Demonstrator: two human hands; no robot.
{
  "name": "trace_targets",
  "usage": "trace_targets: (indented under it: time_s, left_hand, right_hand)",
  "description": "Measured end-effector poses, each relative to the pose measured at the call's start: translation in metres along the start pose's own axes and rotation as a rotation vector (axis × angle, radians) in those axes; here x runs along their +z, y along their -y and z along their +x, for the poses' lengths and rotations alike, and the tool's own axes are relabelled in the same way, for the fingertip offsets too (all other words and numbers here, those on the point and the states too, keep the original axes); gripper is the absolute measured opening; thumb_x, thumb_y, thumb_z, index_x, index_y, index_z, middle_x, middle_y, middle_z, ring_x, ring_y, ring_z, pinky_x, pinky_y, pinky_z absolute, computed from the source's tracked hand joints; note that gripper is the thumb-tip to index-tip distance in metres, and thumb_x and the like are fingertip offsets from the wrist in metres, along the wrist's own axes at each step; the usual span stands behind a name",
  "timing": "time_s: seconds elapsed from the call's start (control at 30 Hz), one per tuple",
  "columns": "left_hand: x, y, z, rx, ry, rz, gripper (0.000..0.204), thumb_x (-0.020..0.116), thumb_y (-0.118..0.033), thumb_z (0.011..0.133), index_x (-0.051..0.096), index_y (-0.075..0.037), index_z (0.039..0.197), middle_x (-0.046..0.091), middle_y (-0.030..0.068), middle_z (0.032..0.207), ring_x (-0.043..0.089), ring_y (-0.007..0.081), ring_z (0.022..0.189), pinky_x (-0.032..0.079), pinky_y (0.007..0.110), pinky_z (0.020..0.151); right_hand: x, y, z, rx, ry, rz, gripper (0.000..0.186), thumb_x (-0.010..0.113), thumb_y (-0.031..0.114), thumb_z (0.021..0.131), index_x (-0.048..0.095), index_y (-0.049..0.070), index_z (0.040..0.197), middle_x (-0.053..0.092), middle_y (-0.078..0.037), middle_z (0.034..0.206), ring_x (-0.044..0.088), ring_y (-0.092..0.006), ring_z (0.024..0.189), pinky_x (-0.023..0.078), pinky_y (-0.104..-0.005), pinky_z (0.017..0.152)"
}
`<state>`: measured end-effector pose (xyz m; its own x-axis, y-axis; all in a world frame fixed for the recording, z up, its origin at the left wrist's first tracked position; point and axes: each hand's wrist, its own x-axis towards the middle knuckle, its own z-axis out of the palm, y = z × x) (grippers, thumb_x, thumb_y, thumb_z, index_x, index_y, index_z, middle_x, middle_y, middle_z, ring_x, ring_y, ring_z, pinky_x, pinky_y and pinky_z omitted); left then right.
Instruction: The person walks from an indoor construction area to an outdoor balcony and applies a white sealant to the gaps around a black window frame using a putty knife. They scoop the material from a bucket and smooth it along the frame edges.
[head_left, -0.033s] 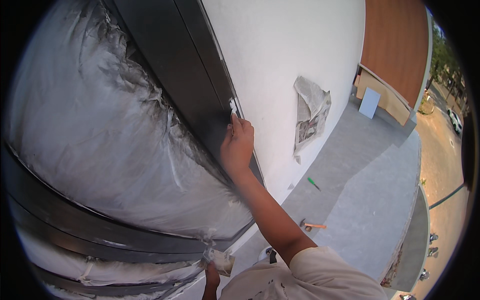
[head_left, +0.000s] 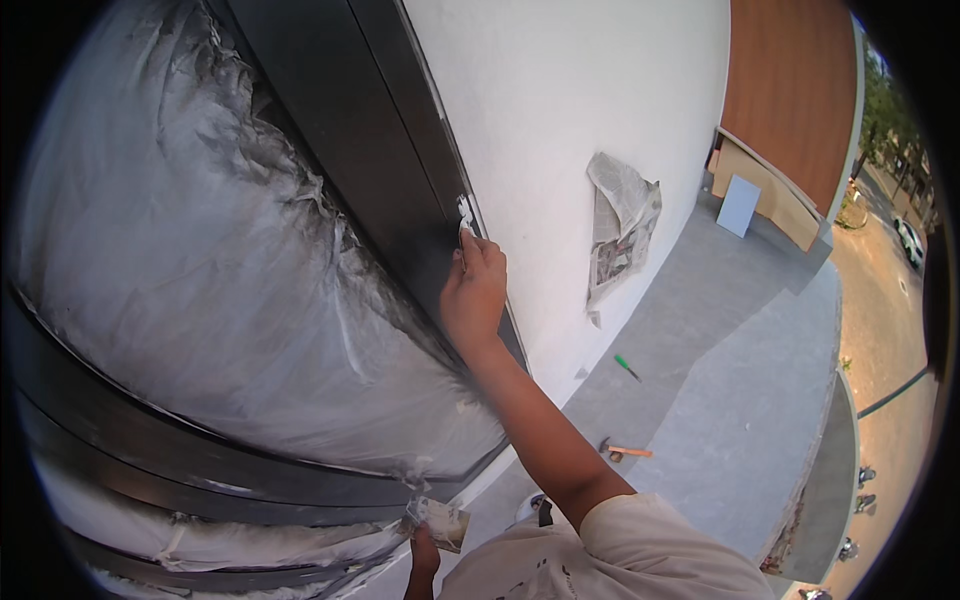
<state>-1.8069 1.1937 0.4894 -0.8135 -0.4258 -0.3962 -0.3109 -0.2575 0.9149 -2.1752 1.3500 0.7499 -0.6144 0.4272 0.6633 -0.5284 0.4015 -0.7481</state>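
Note:
My right hand (head_left: 476, 295) reaches up to the dark door or window frame (head_left: 345, 110), where it meets the white wall (head_left: 560, 90). Its fingers pinch a small, thin tool, mostly hidden by the hand. White paste (head_left: 464, 211) shows at the fingertips, against the frame's edge. Low in the view, my left hand (head_left: 424, 552) grips a flat, pale, paste-smeared piece (head_left: 445, 523) close to my shirt; its exact kind is unclear. Cloudy plastic sheeting (head_left: 190, 270) covers the panel left of the frame.
Torn newspaper (head_left: 625, 215) hangs on the wall. A green-handled tool (head_left: 627, 367) and a hammer (head_left: 627, 452) lie on the grey floor (head_left: 740, 400). Farther off, a white panel (head_left: 739, 206) leans by cardboard (head_left: 780, 205). The floor's edge drops toward a street at right.

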Motion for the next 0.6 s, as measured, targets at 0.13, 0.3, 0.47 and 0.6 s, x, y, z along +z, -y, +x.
trace_targets:
  time_s: [0.13,0.3,0.47,0.6]
  left_hand:
    - [0.009,-0.011,-0.013,-0.103,-0.046,0.125,0.051,0.037,-0.025,0.095,0.042,0.000,0.139,0.048,0.0096,0.138,0.044,0.0229,0.127,0.028,0.033,0.110]
    - [-0.009,0.013,-0.009,-0.017,-0.022,0.039,0.052,0.035,-0.024,0.094,0.042,0.000,0.140,0.048,0.0090,0.140,0.044,0.0227,0.128,0.027,0.033,0.110]
    - [-0.015,0.031,-0.017,0.030,-0.081,-0.113,0.047,0.042,-0.026,0.095,0.045,0.004,0.131,0.054,0.0124,0.127,0.051,0.0249,0.116,0.036,0.037,0.104]
    - [-0.019,0.034,-0.012,0.016,-0.036,-0.030,0.049,0.039,-0.025,0.094,0.044,0.002,0.135,0.052,0.0107,0.133,0.048,0.0238,0.122,0.032,0.035,0.107]
  right_hand:
    - [-0.017,0.004,0.005,0.040,0.048,0.067,0.025,0.055,0.001,0.088,0.063,-0.003,0.111,0.062,-0.014,0.102,0.057,-0.0302,0.092,0.045,-0.0397,0.081]
    - [-0.009,0.029,0.038,-0.003,-0.001,0.029,0.025,0.055,0.003,0.089,0.063,-0.004,0.111,0.062,-0.014,0.102,0.056,-0.0297,0.094,0.046,-0.0390,0.081]
    - [0.010,0.047,0.036,0.009,-0.040,-0.112,0.025,0.053,0.005,0.091,0.063,-0.002,0.113,0.061,-0.012,0.100,0.056,-0.0286,0.096,0.048,-0.0376,0.079]
    - [0.000,0.041,0.030,-0.021,0.059,-0.044,0.026,0.055,0.004,0.089,0.062,-0.004,0.113,0.059,-0.014,0.099,0.056,-0.0296,0.095,0.048,-0.0385,0.079]
